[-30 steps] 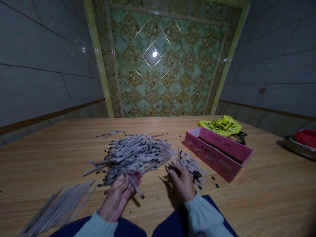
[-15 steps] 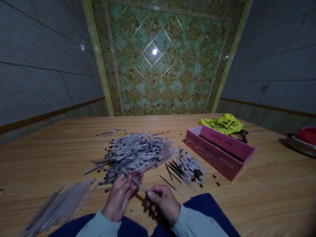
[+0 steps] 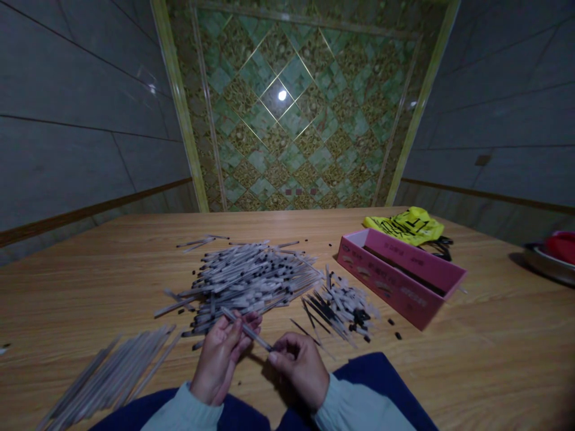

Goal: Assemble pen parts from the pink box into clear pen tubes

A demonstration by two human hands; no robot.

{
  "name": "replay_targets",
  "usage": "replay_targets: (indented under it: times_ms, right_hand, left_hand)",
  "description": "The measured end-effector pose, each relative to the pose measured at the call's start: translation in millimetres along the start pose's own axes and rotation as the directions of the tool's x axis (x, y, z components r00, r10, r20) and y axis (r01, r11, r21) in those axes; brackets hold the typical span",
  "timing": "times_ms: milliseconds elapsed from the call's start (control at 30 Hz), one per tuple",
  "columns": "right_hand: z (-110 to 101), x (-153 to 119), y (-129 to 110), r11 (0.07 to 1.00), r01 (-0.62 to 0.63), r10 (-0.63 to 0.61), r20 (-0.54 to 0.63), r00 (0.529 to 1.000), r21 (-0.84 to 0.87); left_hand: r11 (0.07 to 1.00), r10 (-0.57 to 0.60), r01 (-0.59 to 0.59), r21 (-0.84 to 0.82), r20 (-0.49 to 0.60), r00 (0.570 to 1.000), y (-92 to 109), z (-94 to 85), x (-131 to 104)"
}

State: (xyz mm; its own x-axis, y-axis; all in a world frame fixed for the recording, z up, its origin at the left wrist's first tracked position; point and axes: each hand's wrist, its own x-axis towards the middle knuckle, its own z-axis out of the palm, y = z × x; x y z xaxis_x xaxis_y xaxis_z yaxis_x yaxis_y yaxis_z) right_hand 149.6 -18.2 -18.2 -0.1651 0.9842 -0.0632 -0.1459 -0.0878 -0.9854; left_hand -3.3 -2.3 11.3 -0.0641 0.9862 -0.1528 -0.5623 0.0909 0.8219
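A slim clear-barrelled pen slants across the space between my hands, above the table's near edge. My left hand is closed on its upper part, thumb on top and the other fingers curled beneath. My right hand pinches at its lower end; the fingertips cover that tip. Just beyond my hands lies a large heap of similar pens, many with black ends. To the right of the heap is a smaller pile of clear caps and small parts, with thin dark refills beside it.
A row of clear tubes lies at the left front. A long pink box stands open at the right, with a yellow bag behind it. At the far right edge is a metal tray with something red on it.
My right hand's fingers have shifted slightly at the pen's lower end, curling more upward. The left hand and the pen keep nearly the same place.
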Motion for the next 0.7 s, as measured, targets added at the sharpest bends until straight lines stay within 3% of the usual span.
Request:
replay_targets:
  times_ms: [167,300,467,633,700]
  right_hand:
    - [0.3,-1.0,-1.4,0.999,-0.018,0.022,0.097,0.995,-0.043]
    - [-0.3,-1.2,-1.5,0.993,0.090,-0.093,-0.033,0.995,-0.077]
    - [-0.2,0.3,4.1,0.999,0.015,-0.013,0.056,0.998,-0.033]
    - [-0.1,-0.2,0.6,0.987,0.122,-0.130,-0.071,0.989,-0.105]
    - [0.0,-0.1,-0.3,0.993,0.099,-0.102,-0.051,0.993,-0.072]
  left_hand:
    - [1.000,-0.003,0.003,0.025,-0.009,1.000,0.0,1.4,-1.2]
    - [1.000,-0.005,0.005,0.025,-0.018,1.000,0.7,2.9,-1.1]
    - [1.000,-0.002,0.002,0.017,-0.019,1.000,0.1,2.1,0.1]
    - [1.000,-0.010,0.011,0.025,-0.020,1.000,-0.5,1.7,-0.8]
    - [1.000,-0.007,0.008,0.021,-0.026,1.000,-0.5,1.5,-0.5]
